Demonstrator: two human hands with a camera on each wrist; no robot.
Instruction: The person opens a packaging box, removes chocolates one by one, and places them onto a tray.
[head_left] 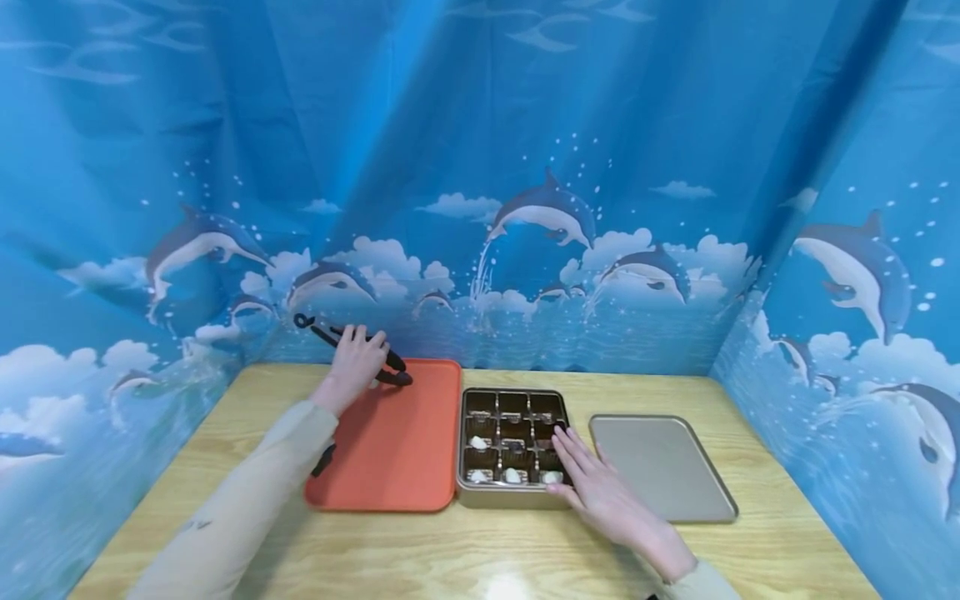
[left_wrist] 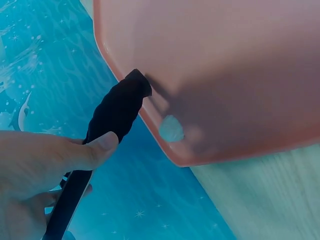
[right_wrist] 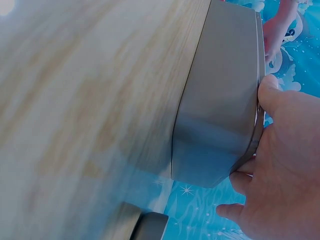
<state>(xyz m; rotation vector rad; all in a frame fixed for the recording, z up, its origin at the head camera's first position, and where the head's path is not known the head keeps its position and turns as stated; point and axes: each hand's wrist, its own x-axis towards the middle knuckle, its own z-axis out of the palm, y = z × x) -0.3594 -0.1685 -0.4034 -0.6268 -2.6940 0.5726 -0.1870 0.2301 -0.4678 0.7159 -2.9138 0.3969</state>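
Note:
My left hand (head_left: 356,367) grips black tongs (head_left: 394,377) above the far left corner of an orange-red tray (head_left: 405,450). In the left wrist view, the thumb presses along the tongs' arm, and a small whitish lump (left_wrist: 171,129) lies on the tray near the dark tip, apart from it. To the tray's right stands a metal tin (head_left: 513,498) with a dark divided insert; several whitish lumps (head_left: 512,476) sit in its front and left compartments. My right hand (head_left: 600,492) rests on the tin's right rim, fingers extended, thumb at the front corner.
A flat grey metal lid (head_left: 663,467) lies on the wooden table (head_left: 525,554), right of the tin. Blue dolphin-printed curtains (head_left: 450,167) enclose the back and sides. A dark object (head_left: 324,460) shows beside the left sleeve, over the tray's left edge.

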